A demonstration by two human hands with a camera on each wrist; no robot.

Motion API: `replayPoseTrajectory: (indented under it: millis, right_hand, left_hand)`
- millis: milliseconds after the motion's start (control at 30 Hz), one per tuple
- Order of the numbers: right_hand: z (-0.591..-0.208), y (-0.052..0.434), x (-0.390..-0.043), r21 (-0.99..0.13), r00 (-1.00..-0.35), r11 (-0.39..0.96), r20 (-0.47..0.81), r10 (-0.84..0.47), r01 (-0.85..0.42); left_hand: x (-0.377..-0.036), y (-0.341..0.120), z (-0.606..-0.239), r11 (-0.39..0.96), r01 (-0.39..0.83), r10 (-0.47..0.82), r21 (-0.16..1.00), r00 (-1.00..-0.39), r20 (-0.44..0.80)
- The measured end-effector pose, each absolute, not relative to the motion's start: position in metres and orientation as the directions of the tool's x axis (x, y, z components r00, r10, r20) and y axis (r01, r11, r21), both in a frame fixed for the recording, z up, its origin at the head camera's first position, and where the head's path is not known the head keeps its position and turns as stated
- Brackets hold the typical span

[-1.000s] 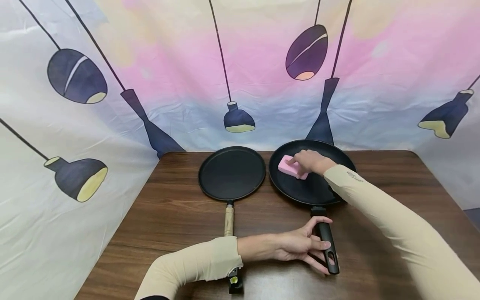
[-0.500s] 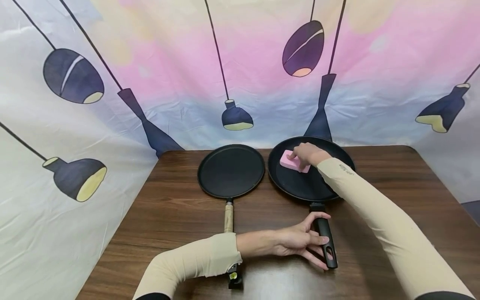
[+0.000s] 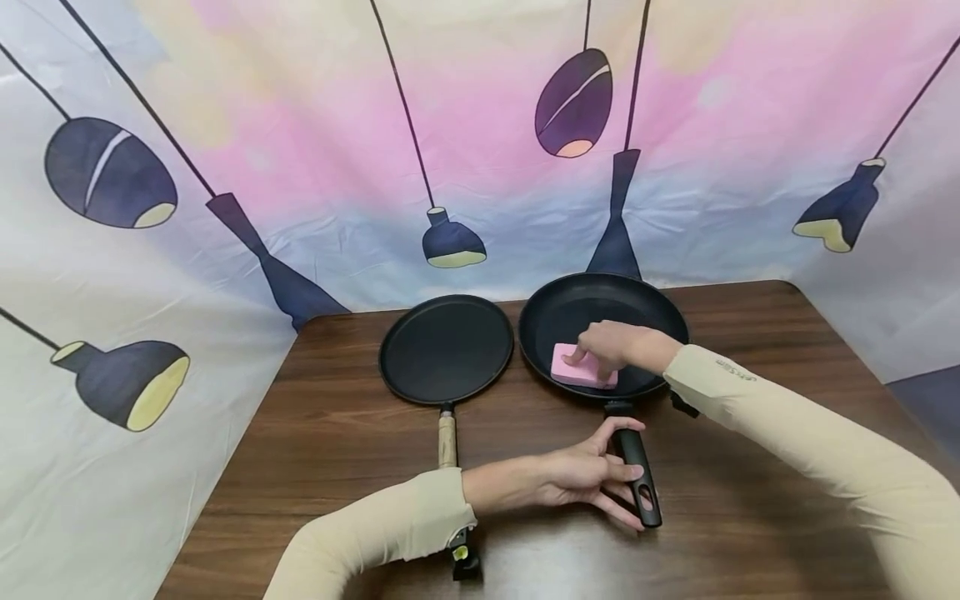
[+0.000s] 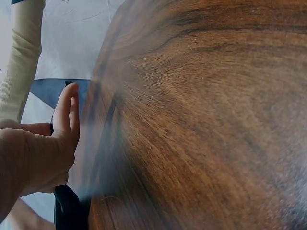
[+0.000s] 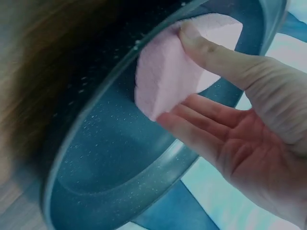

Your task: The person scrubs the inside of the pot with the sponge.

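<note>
Both hands are working on the deep black pan (image 3: 600,333): the right hand (image 3: 611,346) is pinching the pink sponge (image 3: 581,368) between thumb and fingers, pressing it onto the pan floor, while the left hand (image 3: 581,479) is curling round the pan's black handle (image 3: 637,479), steadying it. A second ago the sponge was sitting at the far-left part of the floor; now it is lying near the front rim, close to the handle, so the rubbing stroke is sweeping toward the person and covering fresh surface. Just beside the pan, the flat griddle (image 3: 446,350) with its wooden handle is lying untouched on the brown table (image 3: 337,442).
</note>
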State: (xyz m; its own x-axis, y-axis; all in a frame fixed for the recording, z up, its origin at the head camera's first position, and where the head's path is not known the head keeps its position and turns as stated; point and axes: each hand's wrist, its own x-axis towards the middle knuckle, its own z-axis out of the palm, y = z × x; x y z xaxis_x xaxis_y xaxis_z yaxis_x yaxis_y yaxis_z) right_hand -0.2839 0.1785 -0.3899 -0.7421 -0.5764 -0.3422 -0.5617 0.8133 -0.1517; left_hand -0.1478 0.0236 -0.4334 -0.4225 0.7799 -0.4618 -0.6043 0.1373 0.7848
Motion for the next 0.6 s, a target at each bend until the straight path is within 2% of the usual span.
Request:
replayPoseTrajectory:
  millis: [267, 600]
  right_hand:
    - [-0.393, 0.184, -0.278, -0.201, -0.731, 0.797, -0.32, -0.602, -0.569]
    - [-0.396, 0.179, -0.328, -0.229, -0.782, 0.844, -0.318, -0.535, -0.485]
  left_hand:
    - [-0.146, 0.022, -0.434, 0.147, -0.618, 0.776, 0.772, -0.412, -0.478]
    - [-0.146, 0.021, -0.435, 0.132, -0.619, 0.78, 0.775, -0.417, -0.466]
